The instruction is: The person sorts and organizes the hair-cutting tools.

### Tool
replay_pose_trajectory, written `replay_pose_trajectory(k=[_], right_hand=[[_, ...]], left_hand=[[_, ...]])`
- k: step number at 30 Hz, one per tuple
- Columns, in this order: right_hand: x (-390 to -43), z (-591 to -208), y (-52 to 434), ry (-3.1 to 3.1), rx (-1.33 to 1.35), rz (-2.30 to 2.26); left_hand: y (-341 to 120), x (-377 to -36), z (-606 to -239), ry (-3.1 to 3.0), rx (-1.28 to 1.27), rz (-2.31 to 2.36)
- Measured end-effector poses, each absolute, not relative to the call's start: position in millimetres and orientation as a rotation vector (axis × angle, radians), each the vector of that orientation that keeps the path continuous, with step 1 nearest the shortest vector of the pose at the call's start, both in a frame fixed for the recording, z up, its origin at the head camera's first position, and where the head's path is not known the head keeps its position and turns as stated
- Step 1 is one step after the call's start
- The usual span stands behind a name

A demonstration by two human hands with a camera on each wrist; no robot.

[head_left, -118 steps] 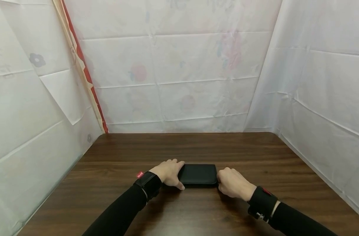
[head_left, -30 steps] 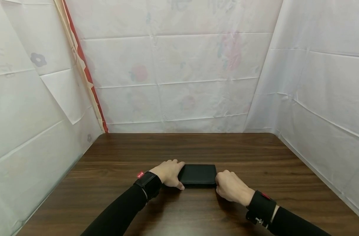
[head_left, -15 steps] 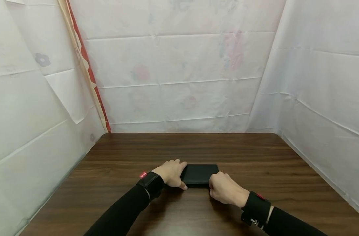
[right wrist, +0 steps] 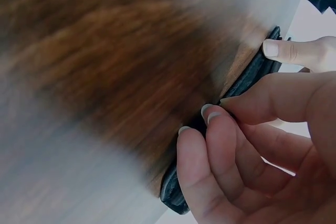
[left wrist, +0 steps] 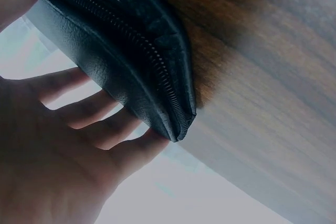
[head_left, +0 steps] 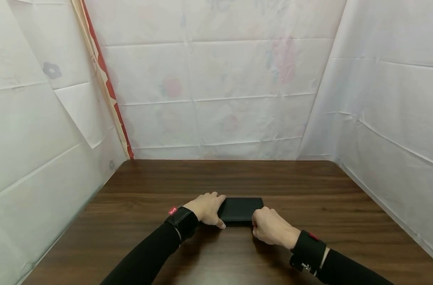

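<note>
Black leather pouch (head_left: 240, 210) lies flat on a wooden table (head_left: 309, 190), zip apparently just begun: the left hand (head_left: 206, 208) steadies its end with straight fingers, the right hand (head_left: 272, 227) pinches at the near edge, seemingly the puller.

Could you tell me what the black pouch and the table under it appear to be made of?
The pouch looks like black leather or faux leather: a fine pebbled grain with a matte sheen and a stitched zipper along its edge. Which of the two cannot be told. The table looks like dark brown wood or wood-grain laminate: long streaks run across a smooth, slightly glossy top.
</note>
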State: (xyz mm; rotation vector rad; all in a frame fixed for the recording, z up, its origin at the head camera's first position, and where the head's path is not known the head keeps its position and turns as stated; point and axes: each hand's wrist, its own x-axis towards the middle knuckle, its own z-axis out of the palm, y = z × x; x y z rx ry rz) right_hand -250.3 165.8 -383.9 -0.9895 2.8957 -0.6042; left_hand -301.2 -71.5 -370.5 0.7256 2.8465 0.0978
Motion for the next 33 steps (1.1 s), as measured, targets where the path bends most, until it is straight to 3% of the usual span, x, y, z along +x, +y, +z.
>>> replay_pose_trajectory(k=[33], right_hand=[[-252, -386, 155, 2.879, -1.025, -0.62]], left_hand=[[-69, -303, -371, 2.834, 0.694, 0.09]])
